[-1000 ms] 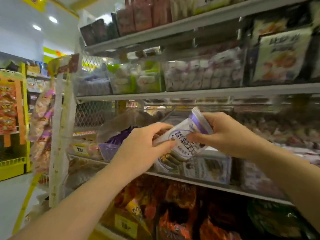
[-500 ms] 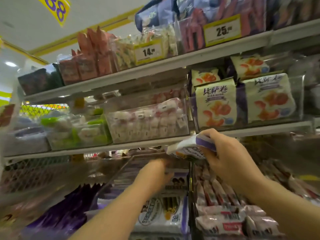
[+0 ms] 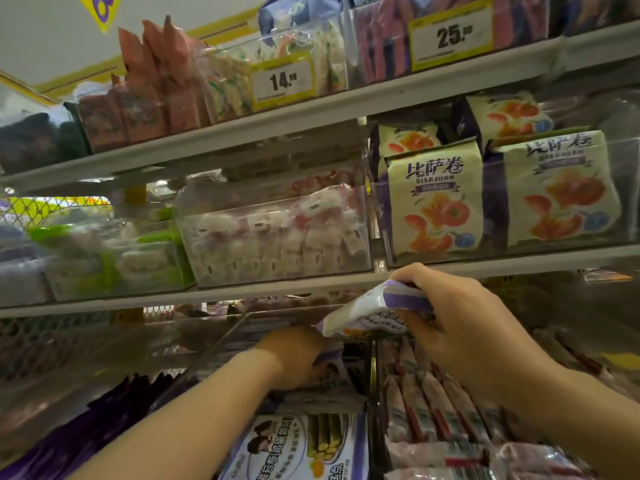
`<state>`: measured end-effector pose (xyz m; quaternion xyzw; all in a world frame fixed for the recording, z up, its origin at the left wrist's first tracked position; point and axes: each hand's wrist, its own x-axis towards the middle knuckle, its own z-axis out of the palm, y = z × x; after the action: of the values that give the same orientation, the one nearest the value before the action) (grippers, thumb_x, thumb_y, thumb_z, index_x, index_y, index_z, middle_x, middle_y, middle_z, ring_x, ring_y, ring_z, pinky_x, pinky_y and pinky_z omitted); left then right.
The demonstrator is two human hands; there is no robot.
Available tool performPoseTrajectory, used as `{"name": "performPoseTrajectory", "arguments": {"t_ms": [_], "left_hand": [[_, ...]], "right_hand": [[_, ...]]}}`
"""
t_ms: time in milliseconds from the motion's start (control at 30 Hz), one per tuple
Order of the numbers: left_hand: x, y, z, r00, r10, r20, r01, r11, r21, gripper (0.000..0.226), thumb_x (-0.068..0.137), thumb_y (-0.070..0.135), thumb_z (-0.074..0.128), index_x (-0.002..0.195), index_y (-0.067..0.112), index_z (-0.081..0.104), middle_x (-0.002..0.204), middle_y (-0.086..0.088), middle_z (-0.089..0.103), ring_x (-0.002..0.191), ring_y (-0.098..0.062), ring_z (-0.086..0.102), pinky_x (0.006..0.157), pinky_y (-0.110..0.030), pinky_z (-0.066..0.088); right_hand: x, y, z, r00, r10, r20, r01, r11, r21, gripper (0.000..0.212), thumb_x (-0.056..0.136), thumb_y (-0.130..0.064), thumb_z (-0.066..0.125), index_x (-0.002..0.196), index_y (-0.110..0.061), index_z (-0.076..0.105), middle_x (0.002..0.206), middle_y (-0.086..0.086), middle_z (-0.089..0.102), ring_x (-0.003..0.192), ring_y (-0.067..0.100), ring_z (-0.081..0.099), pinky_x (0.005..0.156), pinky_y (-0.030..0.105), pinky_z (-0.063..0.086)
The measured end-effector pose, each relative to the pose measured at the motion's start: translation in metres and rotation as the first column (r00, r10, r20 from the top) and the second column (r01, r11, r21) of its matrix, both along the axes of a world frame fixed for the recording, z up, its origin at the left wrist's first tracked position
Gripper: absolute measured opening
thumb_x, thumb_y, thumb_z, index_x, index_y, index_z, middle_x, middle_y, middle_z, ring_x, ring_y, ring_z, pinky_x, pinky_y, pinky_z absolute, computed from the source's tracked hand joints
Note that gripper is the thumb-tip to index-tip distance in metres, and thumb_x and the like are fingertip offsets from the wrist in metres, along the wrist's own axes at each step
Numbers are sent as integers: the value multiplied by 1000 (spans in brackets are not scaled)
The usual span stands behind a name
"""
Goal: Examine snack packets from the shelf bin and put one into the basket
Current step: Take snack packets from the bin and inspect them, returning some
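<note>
My right hand [image 3: 464, 327] grips a white snack packet with a purple edge [image 3: 370, 311] and holds it tilted just under the shelf edge, above the bin. My left hand [image 3: 294, 358] reaches deep into the clear shelf bin [image 3: 207, 355], resting on the stacked white and purple packets [image 3: 298, 445]. Its fingers point away from me and are hidden, so its hold is unclear. The basket is out of view.
Right of the bin lie rows of pink and white stick packets [image 3: 433, 410]; dark purple packs [image 3: 86, 431] lie to its left. The shelf above [image 3: 277, 292] carries clear bins of small sweets [image 3: 273, 237] and cream pizza-roll bags [image 3: 436, 206]. Price tags [image 3: 282, 81] hang higher up.
My left hand let go of the packet and reached into the bin. My right hand lifted the packet up under the shelf edge. The view tilted up and closer to the shelves.
</note>
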<state>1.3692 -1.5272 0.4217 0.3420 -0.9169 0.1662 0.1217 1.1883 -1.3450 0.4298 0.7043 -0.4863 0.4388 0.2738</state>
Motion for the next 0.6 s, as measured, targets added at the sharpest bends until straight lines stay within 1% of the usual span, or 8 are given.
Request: {"name": "performPoseTrajectory", "arguments": {"t_ms": [100,167,233,300,367,467,533,600], "left_hand": [[11,-2,-1,1000,30,-5,-30,999,27,35,97,27,46,132,30,48,135,-4,54,120,-25,53,98,-32,42],[17,-5,-4,992,74,-100,-66,995,76,36,96,26,47,131,25,51,130,-4,59,117,-25,55,96,-33,44],[21,-8,-8,974,85,-212,-56,989,137,33,96,26,48,129,24,53,127,-1,60,116,-22,56,91,-30,43],[22,-10,-10,961,70,-267,-24,985,171,33,97,25,49,129,24,51,129,-1,59,117,-21,55,91,-27,42],[23,-12,-9,962,93,-257,-44,981,191,27,96,25,51,123,21,51,127,-3,60,113,-21,56,86,-25,40],[25,-19,-8,951,122,-283,-59,973,222,28,94,11,49,117,26,53,119,1,61,110,-21,57,88,-24,44],[30,-16,-3,936,124,-329,-48,973,228,32,94,6,44,112,30,53,110,3,59,106,-20,57,83,-18,43],[37,-11,5,921,130,-366,-61,979,194,41,92,3,47,125,26,53,119,1,59,112,-19,56,91,-25,46]], "right_hand": [[3,-6,1,1000,1,-28,-1,1000,13,30,87,-21,64,106,-41,52,93,-25,60,85,5,58,71,30,53],[6,-11,2,999,9,-53,-7,999,34,30,87,-22,62,105,-44,50,94,-25,59,86,3,57,71,24,50],[11,-17,5,996,11,-87,-6,998,57,30,88,-23,61,104,-44,49,94,-26,58,85,0,54,67,18,44],[17,-24,6,991,9,-131,4,995,102,27,88,-24,59,105,-43,48,95,-24,59,85,3,55,65,21,44],[22,-33,6,984,-12,-176,39,988,148,23,90,-27,56,107,-41,47,95,-20,59,84,6,56,63,22,45],[29,-49,7,973,-70,-219,111,977,180,20,92,-31,53,109,-37,45,86,-16,52,74,9,51,52,15,30],[34,-59,8,965,-111,-236,162,965,208,18,93,-32,52,110,-34,46,85,-15,50,73,10,47,54,18,31],[39,-67,11,955,-149,-258,210,951,228,14,93,-32,52,105,-32,45,92,-9,57,76,14,48,63,24,37]]}}
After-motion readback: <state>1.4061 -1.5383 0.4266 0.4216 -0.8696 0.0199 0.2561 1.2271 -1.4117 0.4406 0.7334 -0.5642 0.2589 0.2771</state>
